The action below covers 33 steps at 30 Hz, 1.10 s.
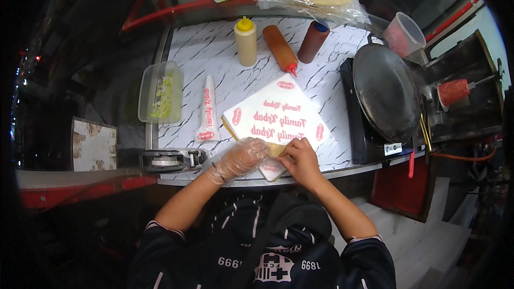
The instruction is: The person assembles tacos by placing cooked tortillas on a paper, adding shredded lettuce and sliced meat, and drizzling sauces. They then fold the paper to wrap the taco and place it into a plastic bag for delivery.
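A stack of white wrapping papers (300,99) with red print lies turned cornerwise on the counter. Across its near part is a tan rolled flatbread (276,150), mostly covered by my hands. My left hand (243,158), in a clear plastic glove, is closed round the roll's left part. Bare, my right hand (301,161) pinches at its right end; exactly what sits between those fingertips is partly hidden. To the left lies a wrapped kebab (208,109) in a narrow printed paper cone.
Behind the papers are a cream sauce bottle (246,43), an orange one (279,48) and a dark red one (314,42). A tub of shredded lettuce (161,93) stands left, above a metal-and-black device (171,159). At right, a black pan (386,93) covers a stove (348,112).
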Tool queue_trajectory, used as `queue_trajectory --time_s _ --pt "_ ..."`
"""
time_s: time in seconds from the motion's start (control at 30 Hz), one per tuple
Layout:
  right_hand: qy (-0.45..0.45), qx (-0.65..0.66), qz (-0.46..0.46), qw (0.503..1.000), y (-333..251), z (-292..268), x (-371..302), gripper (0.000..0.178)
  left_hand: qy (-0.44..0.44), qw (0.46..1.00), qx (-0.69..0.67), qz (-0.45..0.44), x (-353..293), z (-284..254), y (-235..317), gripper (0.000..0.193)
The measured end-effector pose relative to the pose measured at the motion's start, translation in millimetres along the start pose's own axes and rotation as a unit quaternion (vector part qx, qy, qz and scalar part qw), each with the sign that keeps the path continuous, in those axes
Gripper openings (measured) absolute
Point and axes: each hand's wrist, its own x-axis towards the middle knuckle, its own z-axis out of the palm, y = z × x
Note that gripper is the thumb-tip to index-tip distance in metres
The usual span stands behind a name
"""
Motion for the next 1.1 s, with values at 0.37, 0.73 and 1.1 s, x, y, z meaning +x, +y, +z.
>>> queue_trajectory --time_s 0.37,0.73,1.1 --pt "0.04 -0.207 0.08 0.974 41.4 11.3 51.4 0.012 0.007 0.991 0.125 -0.05 68.1 6.5 -23.0 0.011" --pt "0.056 -0.168 0.005 0.984 46.0 -1.0 39.7 0.025 -0.01 0.997 0.071 -0.028 44.3 4.4 -14.6 0.025" --pt "0.026 -0.372 -0.122 0.92 31.2 13.3 34.4 0.037 0.08 0.971 0.187 -0.124 92.1 -0.2 -25.0 0.017"
